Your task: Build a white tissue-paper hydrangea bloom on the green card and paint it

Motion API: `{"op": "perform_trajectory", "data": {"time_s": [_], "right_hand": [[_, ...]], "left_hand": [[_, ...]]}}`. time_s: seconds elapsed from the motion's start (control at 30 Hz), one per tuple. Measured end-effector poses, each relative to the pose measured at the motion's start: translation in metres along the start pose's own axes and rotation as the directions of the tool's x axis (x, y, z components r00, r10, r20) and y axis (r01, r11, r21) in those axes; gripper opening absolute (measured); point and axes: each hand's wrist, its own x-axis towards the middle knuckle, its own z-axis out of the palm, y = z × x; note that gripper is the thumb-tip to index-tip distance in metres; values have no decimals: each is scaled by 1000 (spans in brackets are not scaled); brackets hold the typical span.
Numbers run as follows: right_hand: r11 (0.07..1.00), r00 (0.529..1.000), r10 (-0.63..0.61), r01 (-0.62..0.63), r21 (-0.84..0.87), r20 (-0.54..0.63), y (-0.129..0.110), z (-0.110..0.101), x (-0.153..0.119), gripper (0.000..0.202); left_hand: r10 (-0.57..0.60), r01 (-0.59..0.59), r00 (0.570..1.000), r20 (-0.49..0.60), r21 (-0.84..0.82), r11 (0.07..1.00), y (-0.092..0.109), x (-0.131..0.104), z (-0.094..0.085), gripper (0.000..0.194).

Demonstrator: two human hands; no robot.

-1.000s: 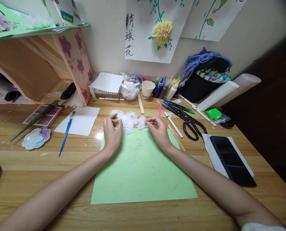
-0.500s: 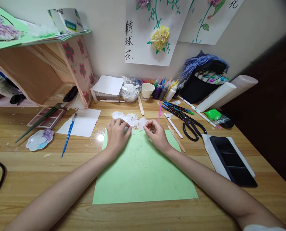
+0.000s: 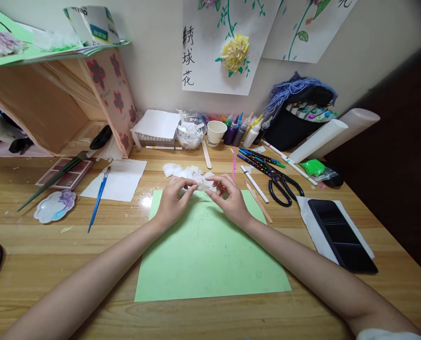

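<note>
Between my two hands a small piece of thin white paper is stretched above the far edge of a light green sheet. My left hand pinches its left side with thumb and forefinger. On the other side, my right hand has its thumb and fingertips closed on the paper too. Just beyond the hands lies a loose heap of white paper pieces, partly hidden by my fingers.
Right of the sheet are black scissors, patterned pens, a wooden stick and a black tray. On the left lie a paintbrush and a paint palette. A paper cup and paint bottles stand behind.
My left hand has come off the paper heap, its thumb and forefinger now pinching. Both hands have met at one small white piece. The view has shifted slightly.
</note>
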Motion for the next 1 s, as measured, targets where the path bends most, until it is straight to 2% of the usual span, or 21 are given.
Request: {"op": "perform_trajectory", "data": {"time_s": [0.1, 0.2, 0.37, 0.43, 0.53, 0.67, 1.0], "right_hand": [[999, 999, -46, 47, -25, 24, -1, -1, 0, 13], [998, 998, -65, 65, -16, 1, 0, 0, -1, 8], [999, 1000, -23, 22, 25, 8, 4, 1, 1, 9], [999, 1000, 12, -12, 42, 2, 6, 1, 2, 11], [993, 997, 75, -74, 89, -5, 8, 1, 3, 15], [976, 990, 135, -141, 168, 45, 8, 3, 3, 17], [970, 986, 139, -154, 186, 91, 4, 4, 2, 19]], "left_hand": [[28, -28, 998, 50, -8, 1000, 2, 0, 0, 12], [38, -37, 998, 57, -9, 999, 3, 0, 0, 11], [12, -12, 1000, 5, -6, 1000, 3, 0, -1, 8], [18, -16, 999, -48, 41, 999, 4, -1, -1, 5], [103, -86, 988, -112, 148, 985, 6, -4, 1, 6], [211, -189, 975, -72, 237, 953, 7, -8, 6, 6], [149, -127, 987, -67, 260, 957, 5, -9, 7, 8]]}}
